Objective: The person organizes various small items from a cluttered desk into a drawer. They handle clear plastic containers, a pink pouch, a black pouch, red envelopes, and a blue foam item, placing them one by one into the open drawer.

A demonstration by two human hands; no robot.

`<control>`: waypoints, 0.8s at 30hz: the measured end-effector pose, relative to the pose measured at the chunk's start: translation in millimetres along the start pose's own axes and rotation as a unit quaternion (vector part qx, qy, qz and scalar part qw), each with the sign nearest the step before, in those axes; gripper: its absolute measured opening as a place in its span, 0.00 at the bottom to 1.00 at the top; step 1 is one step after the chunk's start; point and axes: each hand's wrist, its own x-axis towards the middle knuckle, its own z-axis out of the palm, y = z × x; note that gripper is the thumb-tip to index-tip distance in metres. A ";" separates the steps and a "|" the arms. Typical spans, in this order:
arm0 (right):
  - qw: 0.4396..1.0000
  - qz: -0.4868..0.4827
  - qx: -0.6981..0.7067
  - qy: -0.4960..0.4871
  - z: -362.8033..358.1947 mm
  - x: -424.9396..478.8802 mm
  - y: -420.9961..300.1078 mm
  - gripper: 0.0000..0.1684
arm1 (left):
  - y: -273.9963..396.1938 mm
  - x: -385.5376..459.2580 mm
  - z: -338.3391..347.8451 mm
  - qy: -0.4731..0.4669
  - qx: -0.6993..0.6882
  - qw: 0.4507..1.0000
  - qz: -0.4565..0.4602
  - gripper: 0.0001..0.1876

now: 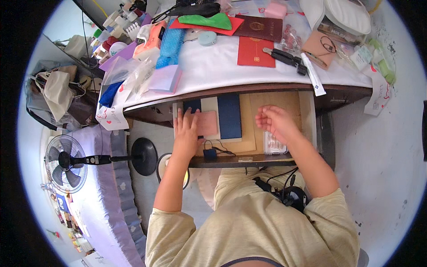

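Note:
An open desk drawer lies before me. Toward its left side, my left hand rests flat with fingers spread, over the left part of a pink booklet. Under and beside that booklet are dark blue booklets and a cream sheet. My right hand hovers over the drawer's right half, fingers loosely curled, with nothing visible in it. Just below it sits a clear plastic case, its contents too small to name. A small dark blue box with a black cord is near the drawer's front.
On the white-covered desk are a red folder, a toothpaste-like tube, a tape-measure-like disc and a tissue pack. A black standing fan and a bed are at left.

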 end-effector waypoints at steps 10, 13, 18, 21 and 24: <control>0.978 -0.004 -0.202 -0.061 10.1 -33.3 -4.8 0.11 | -20.2 2.1 22.4 -0.026 -0.026 0.996 0.079 0.40; 0.969 -0.014 -0.234 -0.075 6.5 -36.3 -1.1 0.11 | -24.3 -1.5 22.8 -0.030 -0.060 0.996 0.065 0.38; 0.963 -0.024 -0.254 -0.082 15.8 -46.0 -4.4 0.10 | -26.1 13.3 16.3 0.000 -0.118 0.992 0.052 0.37; 0.957 -0.046 -0.266 -0.110 7.2 -44.4 7.7 0.11 | -31.3 29.2 27.2 0.026 -0.110 0.993 0.038 0.35; 0.923 -0.056 -0.343 -0.165 18.0 -64.2 -17.5 0.13 | -35.8 39.9 38.5 0.037 -0.116 0.992 0.043 0.33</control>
